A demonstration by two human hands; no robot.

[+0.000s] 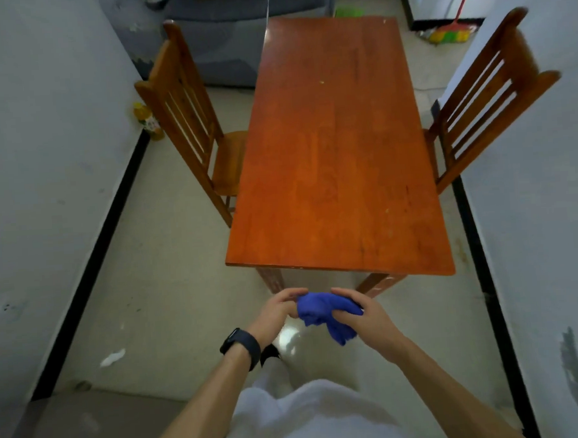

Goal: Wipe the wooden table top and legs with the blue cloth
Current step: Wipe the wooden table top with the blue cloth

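Both hands, left hand (276,309) and right hand (359,310), grip the bunched blue cloth (322,312) between them, held in the air just near of the table (336,149), not touching it.

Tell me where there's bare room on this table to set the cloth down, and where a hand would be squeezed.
The whole wooden table top shows bare wood from near edge to far edge, apart from a few small specks. Tight spots: the left chair and right chair stand close against the long sides. Both hands, left and right, hold the blue cloth short of the near edge.
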